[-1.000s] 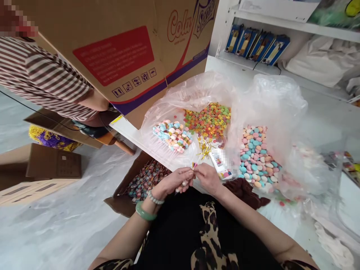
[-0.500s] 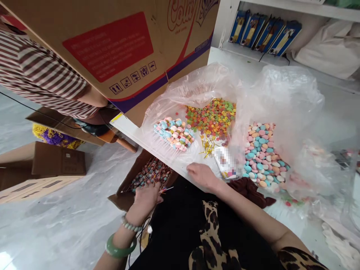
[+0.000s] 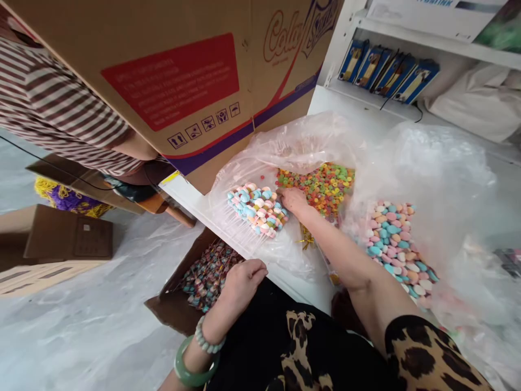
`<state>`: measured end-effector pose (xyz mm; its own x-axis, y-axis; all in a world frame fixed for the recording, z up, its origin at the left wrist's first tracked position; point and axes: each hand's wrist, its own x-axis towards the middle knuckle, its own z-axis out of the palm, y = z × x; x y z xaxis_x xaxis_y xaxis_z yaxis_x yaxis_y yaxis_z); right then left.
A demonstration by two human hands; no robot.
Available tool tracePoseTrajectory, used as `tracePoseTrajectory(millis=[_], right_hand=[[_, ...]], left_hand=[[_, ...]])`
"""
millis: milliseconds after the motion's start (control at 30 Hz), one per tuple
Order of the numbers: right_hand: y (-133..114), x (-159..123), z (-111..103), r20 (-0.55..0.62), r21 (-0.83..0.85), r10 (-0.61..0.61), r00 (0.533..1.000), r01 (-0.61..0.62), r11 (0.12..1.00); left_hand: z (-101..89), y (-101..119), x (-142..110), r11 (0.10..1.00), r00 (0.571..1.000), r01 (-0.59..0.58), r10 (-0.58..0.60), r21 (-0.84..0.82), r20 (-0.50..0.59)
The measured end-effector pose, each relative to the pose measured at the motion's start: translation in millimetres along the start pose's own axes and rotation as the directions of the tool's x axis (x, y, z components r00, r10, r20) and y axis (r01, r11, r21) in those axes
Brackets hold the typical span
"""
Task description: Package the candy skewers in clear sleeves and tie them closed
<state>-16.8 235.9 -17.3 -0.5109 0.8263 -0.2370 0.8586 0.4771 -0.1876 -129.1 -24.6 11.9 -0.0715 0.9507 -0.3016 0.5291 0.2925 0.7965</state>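
My right hand reaches forward across the white table and its fingertips rest at the edge of a heap of colourful ring candies. Just left of it lie pastel candies threaded on white sticks, all inside a clear plastic bag. My left hand rests curled at the table's near edge, beside an open cardboard box of wrapped lollipops. Nothing shows in it. Gold twist ties lie mostly hidden under my right forearm.
Pastel oval candies lie in another clear bag to the right. A large printed carton hangs over the left side of the table. A person in a striped top stands beyond it. Blue packets stand on a white shelf.
My hands held a small stick together one second ago. They are now apart: the left has dropped back to the table edge by the box, and the right has moved forward to the candies.
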Motion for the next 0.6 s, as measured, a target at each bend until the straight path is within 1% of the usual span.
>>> tracePoseTrajectory(millis=[67,200,233,300,367,400,433,467,500,533,567,600], right_hand=[[2,-1,5,0.009,-0.018,-0.023,1.0,0.023,1.0],[10,-15,10,-0.007,-0.035,-0.009,1.0,0.009,0.999],[13,-20,9,-0.035,-0.025,0.016,0.999,-0.017,1.0],[19,-34,6,-0.137,0.048,0.127,0.982,-0.121,0.991],[23,-58,4,-0.247,0.228,0.268,0.931,-0.213,0.95],[22,-72,5,-0.268,0.345,0.308,0.913,-0.207,0.915],[19,-89,8,-0.265,0.471,0.301,0.916,-0.15,0.869],[14,-106,12,-0.221,0.592,0.253,0.942,-0.077,0.803],[7,-124,18,-0.144,0.701,0.145,0.979,-0.003,0.713],[-1,-140,24,-0.06,0.791,0.038,0.998,0.024,0.611],[-11,-153,31,0.011,0.855,-0.006,1.0,-0.007,0.518],[-20,-164,37,0.069,0.903,-0.014,0.998,-0.056,0.427]], left_hand=[[5.6,-6,5,0.993,1.0,-0.014,0.015,-0.114,0.009],[21.8,-18,15,0.951,0.999,0.026,-0.017,-0.307,0.033],[25.4,-19,17,0.938,0.999,0.032,-0.022,-0.346,0.032],[30.6,-17,19,0.903,0.999,0.046,-0.036,-0.427,0.032],[33.4,-11,20,0.838,0.997,0.08,-0.066,-0.54,0.044],[34.5,-7,21,0.791,0.995,0.094,-0.082,-0.605,0.048],[35.8,-3,21,0.737,0.994,0.102,-0.094,-0.668,0.048],[37.6,1,21,0.683,0.994,0.103,-0.098,-0.724,0.049],[40.1,4,22,0.635,0.994,0.097,-0.096,-0.766,0.047],[43.2,6,23,0.599,0.995,0.088,-0.09,-0.796,0.042],[46.5,7,23,0.577,0.996,0.078,-0.086,-0.813,0.034],[49.6,6,23,0.565,0.996,0.067,-0.085,-0.822,0.023]])
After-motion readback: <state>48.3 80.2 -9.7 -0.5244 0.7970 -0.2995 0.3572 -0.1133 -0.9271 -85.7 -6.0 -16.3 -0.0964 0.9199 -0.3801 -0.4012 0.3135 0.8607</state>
